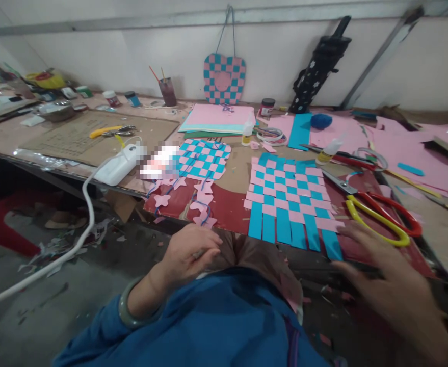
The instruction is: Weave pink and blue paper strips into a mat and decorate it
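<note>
While right hand (394, 285) spreads open, blurred, by lower right corner of woven sheet (288, 187), contact unclear, left hand (193, 250) loosely curled over lap, no grip seen, near pink star cutouts (161, 200). Woven sheet, blue and pink strips, flat at front of worktop (2, 133). Scissors (369, 198) just right; smaller checkered piece (205, 159) left.
</note>
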`<move>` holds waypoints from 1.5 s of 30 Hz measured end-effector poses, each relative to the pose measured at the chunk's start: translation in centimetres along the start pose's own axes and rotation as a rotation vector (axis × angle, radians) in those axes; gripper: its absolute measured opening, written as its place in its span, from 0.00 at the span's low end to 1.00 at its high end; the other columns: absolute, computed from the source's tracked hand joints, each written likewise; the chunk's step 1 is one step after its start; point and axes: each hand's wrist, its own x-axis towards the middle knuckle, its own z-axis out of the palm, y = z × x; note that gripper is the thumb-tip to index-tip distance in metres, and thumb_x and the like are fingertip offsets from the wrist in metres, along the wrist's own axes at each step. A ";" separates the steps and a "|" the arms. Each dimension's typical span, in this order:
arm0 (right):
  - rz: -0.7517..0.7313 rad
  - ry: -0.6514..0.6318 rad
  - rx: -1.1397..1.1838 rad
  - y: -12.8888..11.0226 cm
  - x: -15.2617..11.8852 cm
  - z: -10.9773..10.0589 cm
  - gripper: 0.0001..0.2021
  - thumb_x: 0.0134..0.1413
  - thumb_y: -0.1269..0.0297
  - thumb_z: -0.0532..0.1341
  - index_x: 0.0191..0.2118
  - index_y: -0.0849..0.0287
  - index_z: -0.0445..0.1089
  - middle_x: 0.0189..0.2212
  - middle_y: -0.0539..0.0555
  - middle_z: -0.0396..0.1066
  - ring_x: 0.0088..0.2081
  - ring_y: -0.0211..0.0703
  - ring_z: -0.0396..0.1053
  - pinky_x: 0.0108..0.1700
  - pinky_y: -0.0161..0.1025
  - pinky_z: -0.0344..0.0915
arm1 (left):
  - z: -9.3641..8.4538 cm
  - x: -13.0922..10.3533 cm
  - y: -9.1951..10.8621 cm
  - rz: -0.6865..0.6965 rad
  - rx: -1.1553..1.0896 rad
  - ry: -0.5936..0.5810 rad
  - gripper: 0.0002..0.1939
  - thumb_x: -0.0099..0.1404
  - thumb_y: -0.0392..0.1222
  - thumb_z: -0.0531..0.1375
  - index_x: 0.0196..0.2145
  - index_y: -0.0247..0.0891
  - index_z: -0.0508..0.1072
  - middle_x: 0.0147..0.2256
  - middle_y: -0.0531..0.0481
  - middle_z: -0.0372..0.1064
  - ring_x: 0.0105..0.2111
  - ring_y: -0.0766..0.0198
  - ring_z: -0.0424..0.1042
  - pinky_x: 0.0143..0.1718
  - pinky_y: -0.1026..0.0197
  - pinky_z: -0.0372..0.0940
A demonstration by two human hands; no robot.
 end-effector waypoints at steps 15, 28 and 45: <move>-0.701 0.070 -0.112 1.0 3.6 2.2 0.14 0.61 0.67 0.54 0.52 0.59 0.67 0.53 0.57 0.69 0.57 0.51 0.64 0.59 0.52 0.59 | 4.1 2.3 1.5 -0.006 -0.463 -0.192 0.08 0.65 0.37 0.56 0.29 0.33 0.72 0.28 0.43 0.76 0.31 0.63 0.76 0.35 0.63 0.68; -0.739 0.172 -0.018 -1.4 4.0 2.1 0.12 0.57 0.72 0.60 0.48 0.64 0.68 0.45 0.59 0.73 0.50 0.48 0.70 0.53 0.45 0.65 | 4.9 1.3 1.5 -0.282 -0.568 -0.340 0.13 0.64 0.41 0.56 0.28 0.31 0.75 0.28 0.41 0.76 0.31 0.63 0.75 0.35 0.64 0.67; -0.833 0.140 -0.015 -2.8 5.8 2.2 0.08 0.60 0.71 0.56 0.42 0.64 0.71 0.42 0.58 0.75 0.45 0.48 0.72 0.43 0.44 0.70 | 5.1 6.0 2.0 -0.418 -0.812 -0.244 0.13 0.64 0.45 0.57 0.29 0.32 0.75 0.30 0.42 0.76 0.33 0.62 0.74 0.36 0.63 0.67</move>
